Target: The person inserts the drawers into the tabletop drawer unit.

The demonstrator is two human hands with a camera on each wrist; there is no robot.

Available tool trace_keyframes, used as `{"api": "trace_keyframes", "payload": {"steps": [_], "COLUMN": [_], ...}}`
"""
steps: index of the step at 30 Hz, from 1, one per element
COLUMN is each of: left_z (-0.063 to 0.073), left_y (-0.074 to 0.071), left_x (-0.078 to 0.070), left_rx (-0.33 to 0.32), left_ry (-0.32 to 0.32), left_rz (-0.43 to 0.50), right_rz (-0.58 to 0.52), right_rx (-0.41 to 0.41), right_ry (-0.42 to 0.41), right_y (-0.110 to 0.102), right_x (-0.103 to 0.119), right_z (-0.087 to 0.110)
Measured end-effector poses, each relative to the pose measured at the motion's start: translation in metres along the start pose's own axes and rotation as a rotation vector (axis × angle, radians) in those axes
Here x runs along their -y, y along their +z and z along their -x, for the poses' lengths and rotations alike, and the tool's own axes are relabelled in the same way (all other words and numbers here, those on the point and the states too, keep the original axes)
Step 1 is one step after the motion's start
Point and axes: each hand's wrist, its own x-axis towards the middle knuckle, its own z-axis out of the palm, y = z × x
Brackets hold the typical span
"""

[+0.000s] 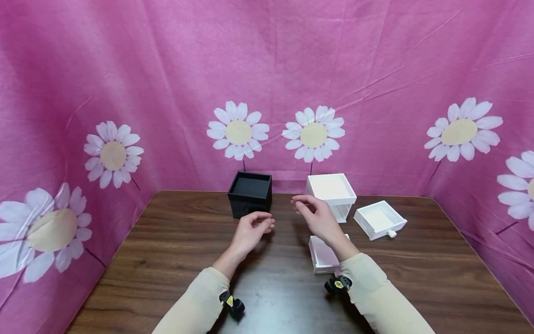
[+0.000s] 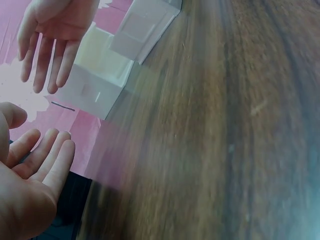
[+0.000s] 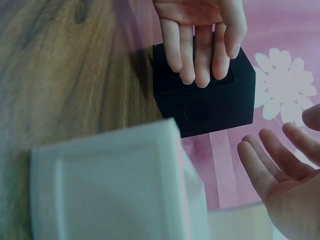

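Note:
My left hand (image 1: 251, 230) hovers just in front of the black box (image 1: 246, 206), holding nothing, its fingers loosely bent. To its right, my right hand (image 1: 319, 220) is likewise bare-palmed, raised in front of the white box (image 1: 333, 188). Below the right forearm lies a white drawer (image 1: 321, 257), partly hidden by that arm. A second white drawer (image 1: 380, 219) with a round knob sits right of the white box. In the left wrist view both palms face each other, apart. The right wrist view shows the left hand's fingers (image 3: 202, 55) overlapping the black box in sight.
The brown wooden table (image 1: 167, 264) ends at a pink curtain (image 1: 179, 93) printed with white daisies. Both boxes stand at its back edge. Each wrist carries a small black camera (image 1: 233, 306) over a cream sleeve (image 1: 200, 297).

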Motion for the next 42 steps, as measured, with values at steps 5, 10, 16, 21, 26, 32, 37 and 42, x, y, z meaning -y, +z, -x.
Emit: {"api": "trace_keyframes", "payload": {"steps": [5,10,16,21,26,32,37,42], "left_z": [-0.001,-0.002,-0.004,-0.006,-0.009,-0.012,-0.016,-0.020], "left_y": [0.006,0.010,0.014,0.019,0.022,0.027,0.031,0.037], "left_x": [0.000,0.000,0.000,-0.003,-0.003,-0.004,-0.006,-0.007], "left_rx": [0.019,0.032,0.049,0.061,0.063,0.067,0.063,0.050], "left_ry": [0.005,0.008,0.000,0.006,0.003,0.028,0.026,0.003], "left_rz": [0.009,-0.003,-0.013,-0.003,0.004,0.001,-0.004,-0.019], "right_rz": [-0.017,-0.032,-0.082,-0.123,-0.123,-0.089,-0.084,-0.081], "right_rx": [0.001,-0.017,-0.032,-0.057,-0.071,-0.089,-0.100,-0.103], "right_ry": [0.006,0.014,0.023,0.021,0.014,0.007,0.003,-0.005], "right_y": [-0.010,-0.021,-0.030,-0.037,-0.044,-0.050,-0.054,-0.056], "right_x": [-0.001,-0.001,-0.002,-0.004,-0.007,-0.011,-0.011,-0.011], "right_z": [0.007,0.013,0.020,0.025,0.031,0.040,0.047,0.054]}}
